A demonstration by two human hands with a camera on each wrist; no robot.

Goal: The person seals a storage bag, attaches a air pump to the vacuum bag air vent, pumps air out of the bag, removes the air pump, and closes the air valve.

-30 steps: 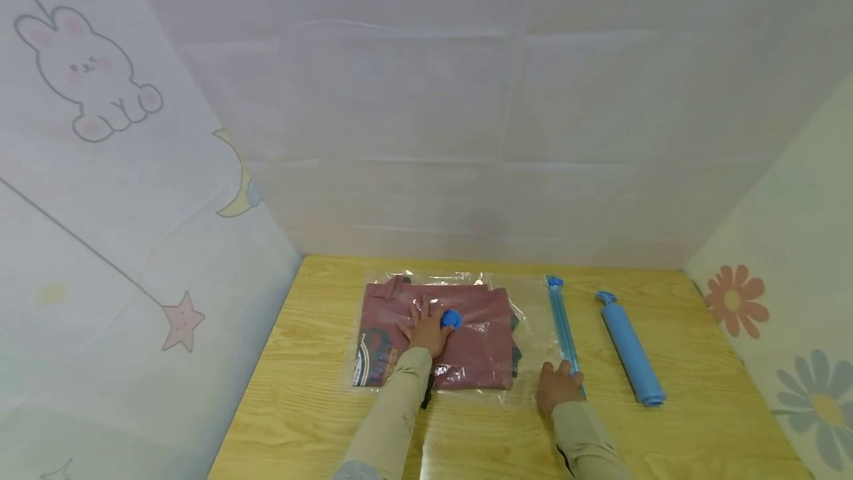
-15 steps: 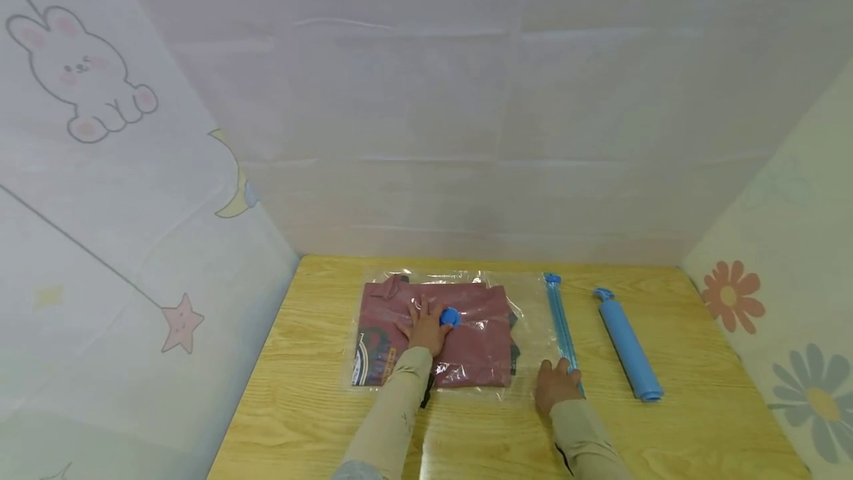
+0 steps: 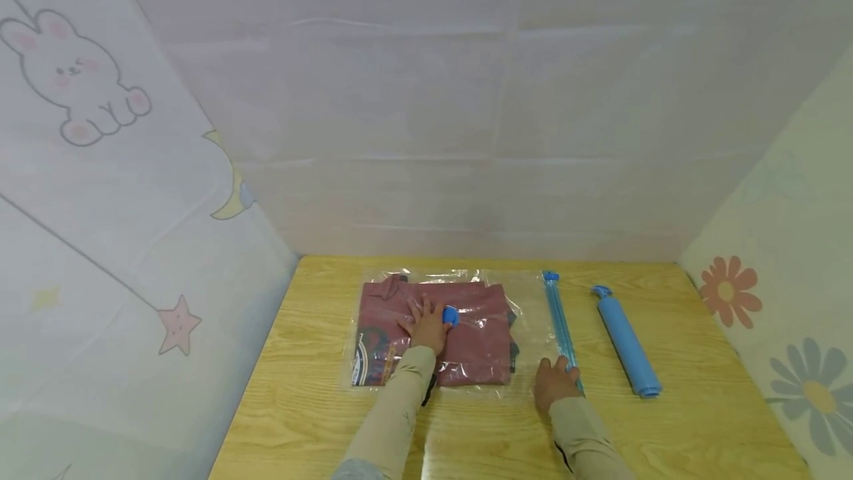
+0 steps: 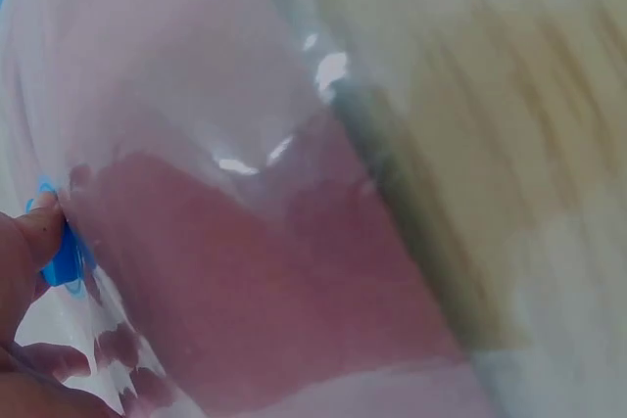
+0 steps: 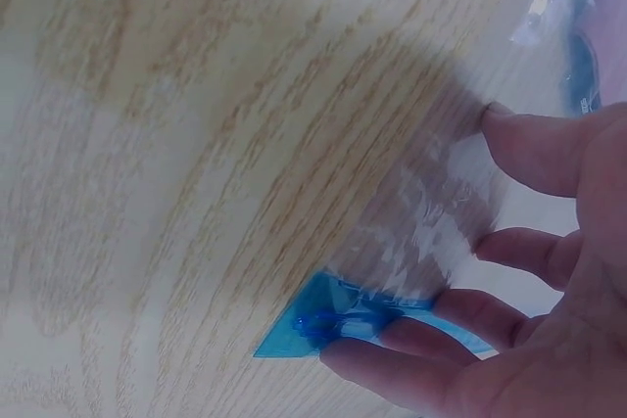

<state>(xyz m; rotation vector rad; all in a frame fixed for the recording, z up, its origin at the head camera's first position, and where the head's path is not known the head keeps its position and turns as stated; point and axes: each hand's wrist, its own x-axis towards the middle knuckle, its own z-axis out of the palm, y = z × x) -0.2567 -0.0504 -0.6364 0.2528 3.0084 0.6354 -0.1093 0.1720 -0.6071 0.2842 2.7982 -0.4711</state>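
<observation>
A clear storage bag [image 3: 529, 317] lies flat on the table, with a folded maroon garment [image 3: 476, 354] inside and some dark fabric peeking out beneath it. My left hand [image 3: 429, 328] rests spread on the bag over the garment. Its thumb touches the round blue valve cap [image 3: 452, 315], also visible in the left wrist view [image 4: 61, 256]. At the bag's near right corner is my right hand [image 3: 556, 384], its fingertips touching the blue zip strip [image 3: 558, 310]. In the right wrist view, the thumb stands apart from the fingers, which lie along the strip's blue end [image 5: 318, 325].
A blue hand pump [image 3: 629, 347] lies to the right of the bag, its handle toward the back. A blue slider [image 3: 550, 275] sits at the zip strip's far end. Printed sheets enclose the wooden table [image 3: 300, 361] at the back and sides.
My left hand has shifted slightly right, against the valve cap. The right hand stays at the zip strip's near end. The head view has drifted a little.
</observation>
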